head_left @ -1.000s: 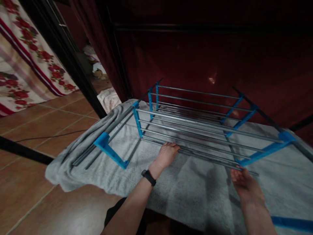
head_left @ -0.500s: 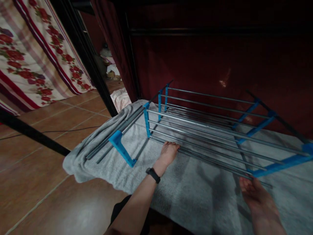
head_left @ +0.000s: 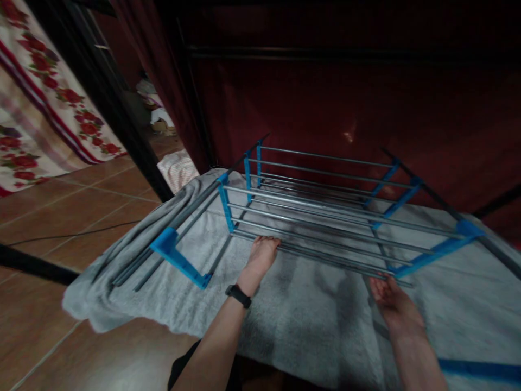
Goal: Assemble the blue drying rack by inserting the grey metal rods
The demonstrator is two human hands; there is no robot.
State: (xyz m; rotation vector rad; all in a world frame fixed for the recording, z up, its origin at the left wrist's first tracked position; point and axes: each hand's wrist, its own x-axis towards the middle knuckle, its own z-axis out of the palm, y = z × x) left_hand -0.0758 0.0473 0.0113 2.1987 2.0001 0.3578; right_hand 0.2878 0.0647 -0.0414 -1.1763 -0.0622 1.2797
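Curls the fingers of the left hand over the thin gray rods, almost closed on them, with tips hidden. Holds the right hand palm up, with fingers half bent and tips touching the same rods, close to a blue arm of the rack; cannot tell how tight. Has the rack on a soft gray blanket, in front of both hands. Wears a black watch on the left wrist.
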